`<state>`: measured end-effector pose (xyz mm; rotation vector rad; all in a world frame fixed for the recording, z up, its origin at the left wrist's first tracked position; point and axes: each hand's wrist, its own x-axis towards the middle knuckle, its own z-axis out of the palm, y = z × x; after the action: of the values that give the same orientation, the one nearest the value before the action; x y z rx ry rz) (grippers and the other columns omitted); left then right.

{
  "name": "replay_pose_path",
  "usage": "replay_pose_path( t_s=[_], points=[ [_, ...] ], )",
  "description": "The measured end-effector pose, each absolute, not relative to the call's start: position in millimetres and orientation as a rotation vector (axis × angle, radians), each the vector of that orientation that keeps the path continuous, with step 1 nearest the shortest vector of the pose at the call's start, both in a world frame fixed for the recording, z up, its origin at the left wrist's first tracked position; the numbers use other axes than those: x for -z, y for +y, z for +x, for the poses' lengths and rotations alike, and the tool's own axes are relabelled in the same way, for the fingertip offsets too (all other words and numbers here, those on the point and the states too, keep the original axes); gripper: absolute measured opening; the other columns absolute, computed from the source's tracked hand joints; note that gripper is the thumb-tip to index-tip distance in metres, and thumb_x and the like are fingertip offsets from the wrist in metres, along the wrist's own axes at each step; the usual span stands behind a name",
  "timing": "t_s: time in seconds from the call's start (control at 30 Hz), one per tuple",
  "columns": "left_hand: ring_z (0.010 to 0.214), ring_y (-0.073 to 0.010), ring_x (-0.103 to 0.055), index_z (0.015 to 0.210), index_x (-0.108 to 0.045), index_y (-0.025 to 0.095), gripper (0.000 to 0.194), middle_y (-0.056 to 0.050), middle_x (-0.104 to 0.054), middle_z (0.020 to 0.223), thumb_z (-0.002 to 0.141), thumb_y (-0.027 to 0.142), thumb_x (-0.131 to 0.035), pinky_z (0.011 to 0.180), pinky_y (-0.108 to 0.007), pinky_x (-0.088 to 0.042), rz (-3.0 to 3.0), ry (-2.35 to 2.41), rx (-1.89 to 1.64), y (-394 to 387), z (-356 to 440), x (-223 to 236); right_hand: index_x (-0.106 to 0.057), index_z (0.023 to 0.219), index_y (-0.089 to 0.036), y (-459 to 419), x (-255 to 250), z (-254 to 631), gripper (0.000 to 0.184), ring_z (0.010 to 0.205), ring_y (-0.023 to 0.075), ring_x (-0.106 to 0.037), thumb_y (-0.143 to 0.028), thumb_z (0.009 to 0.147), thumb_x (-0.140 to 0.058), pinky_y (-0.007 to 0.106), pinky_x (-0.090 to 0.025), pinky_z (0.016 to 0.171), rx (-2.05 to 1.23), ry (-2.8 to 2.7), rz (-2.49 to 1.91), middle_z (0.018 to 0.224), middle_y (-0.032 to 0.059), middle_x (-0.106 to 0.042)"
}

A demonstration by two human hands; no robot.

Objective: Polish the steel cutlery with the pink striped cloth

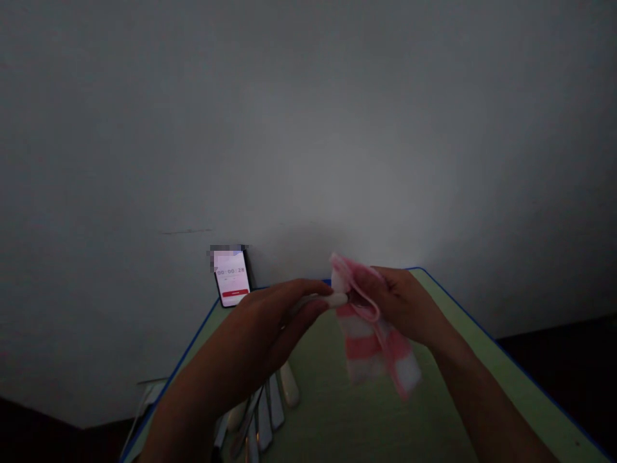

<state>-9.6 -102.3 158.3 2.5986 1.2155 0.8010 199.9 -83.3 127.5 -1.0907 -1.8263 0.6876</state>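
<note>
My left hand (284, 315) is closed around the pale handle of a white-handled utensil (339, 299), held level above the table. A short bit of metal shows where the handle meets the cloth; the utensil's head is hidden, so its kind cannot be told. My right hand (398, 296) grips a pink and white striped cloth (364, 347), folded around the utensil's far end. The lower part of the cloth hangs down loosely. Below my left forearm, several utensils (264, 415) with white or metal handles lie side by side, partly covered by the arm.
A phone (232, 276) with a lit timer screen leans against the grey wall (308, 128) at the table's back left. The green table (337, 418) has a blue edge and stands against the wall. A white cable (137, 411) hangs beside its left edge.
</note>
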Motion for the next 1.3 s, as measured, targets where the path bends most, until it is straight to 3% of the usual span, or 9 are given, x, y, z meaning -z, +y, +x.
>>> replay_pose_path(
  t_s=[0.33, 0.5, 0.6, 0.7, 0.8, 0.97, 1.13, 1.2, 1.3],
  points=[
    [0.066, -0.0118, -0.061, 0.106, -0.055, 0.023, 0.027, -0.001, -0.067, 0.082, 0.089, 0.034, -0.038, 0.057, -0.019, -0.045, 2.597, 1.331, -0.760, -99, -19, -157, -0.060, 0.081, -0.018, -47, -98, 215, 0.048, 0.053, 0.0166, -0.056, -0.059, 0.081, -0.035, 0.028, -0.044, 0.053, -1.546, -0.877, -0.885, 0.067, 0.0042, -0.065],
    [0.066, -0.0107, -0.061, 0.104, -0.056, 0.025, 0.025, 0.001, -0.067, 0.081, 0.089, 0.034, -0.038, 0.060, -0.019, -0.045, 2.592, 1.319, -0.764, -98, -23, -159, -0.055, 0.097, -0.013, -45, -101, 211, 0.062, 0.074, 0.0216, -0.064, -0.062, 0.083, -0.021, 0.036, -0.047, 0.070, -1.823, -0.863, -0.682, 0.082, 0.0104, -0.067],
    [0.069, -0.0116, -0.062, 0.103, -0.057, 0.024, 0.026, 0.000, -0.067, 0.084, 0.089, 0.035, -0.038, 0.061, -0.019, -0.046, 2.576, 1.347, -0.755, -97, -24, -160, -0.054, 0.099, -0.013, -48, -102, 209, 0.056, 0.080, 0.0218, -0.064, -0.061, 0.081, -0.031, 0.036, -0.048, 0.074, -1.843, -0.828, -0.644, 0.086, 0.0111, -0.066],
    [0.071, -0.0128, -0.062, 0.103, -0.058, 0.023, 0.028, -0.001, -0.068, 0.086, 0.088, 0.036, -0.038, 0.060, -0.019, -0.046, 2.553, 1.385, -0.762, -96, -26, -159, -0.056, 0.095, -0.014, -49, -100, 207, 0.027, 0.078, 0.0180, -0.063, -0.035, 0.082, -0.047, 0.031, -0.048, 0.076, -1.810, -0.828, -0.623, 0.087, 0.0080, -0.067],
    [0.069, -0.0135, -0.062, 0.103, -0.059, 0.022, 0.030, -0.001, -0.068, 0.083, 0.087, 0.037, -0.039, 0.059, -0.020, -0.047, 2.536, 1.398, -0.793, -94, -29, -158, -0.059, 0.092, -0.013, -47, -95, 204, 0.017, 0.073, 0.0150, -0.062, -0.019, 0.078, -0.053, 0.028, -0.048, 0.074, -1.757, -0.830, -0.629, 0.086, 0.0058, -0.067],
    [0.070, -0.0133, -0.063, 0.103, -0.061, 0.022, 0.030, -0.002, -0.069, 0.085, 0.086, 0.036, -0.040, 0.063, -0.020, -0.047, 2.524, 1.408, -0.840, -93, -32, -159, -0.062, 0.089, -0.014, -43, -86, 202, 0.018, 0.068, 0.0142, -0.061, -0.027, 0.079, -0.054, 0.028, -0.049, 0.070, -1.599, -0.761, -0.696, 0.084, 0.0054, -0.067],
    [0.074, -0.0145, -0.062, 0.105, -0.060, 0.022, 0.030, -0.001, -0.069, 0.088, 0.087, 0.036, -0.040, 0.065, -0.020, -0.047, 2.518, 1.421, -0.846, -93, -33, -159, -0.062, 0.084, -0.015, -45, -87, 202, 0.026, 0.057, 0.0153, -0.059, -0.038, 0.078, -0.052, 0.029, -0.049, 0.058, -1.773, -0.701, -0.816, 0.072, 0.0050, -0.067],
    [0.073, -0.0142, -0.062, 0.104, -0.060, 0.021, 0.030, -0.001, -0.068, 0.087, 0.087, 0.036, -0.040, 0.065, -0.020, -0.047, 2.513, 1.425, -0.845, -92, -33, -159, -0.062, 0.087, -0.015, -46, -90, 203, 0.029, 0.060, 0.0159, -0.061, -0.039, 0.080, -0.048, 0.030, -0.050, 0.061, -1.837, -0.671, -0.740, 0.073, 0.0052, -0.067],
    [0.074, -0.0133, -0.062, 0.102, -0.060, 0.022, 0.029, -0.001, -0.068, 0.088, 0.087, 0.037, -0.040, 0.066, -0.020, -0.046, 2.504, 1.417, -0.832, -92, -33, -159, -0.060, 0.096, -0.016, -44, -91, 210, 0.022, 0.072, 0.0141, -0.062, -0.024, 0.081, -0.046, 0.028, -0.049, 0.073, -1.802, -0.726, -0.594, 0.085, 0.0040, -0.068]
  ],
)
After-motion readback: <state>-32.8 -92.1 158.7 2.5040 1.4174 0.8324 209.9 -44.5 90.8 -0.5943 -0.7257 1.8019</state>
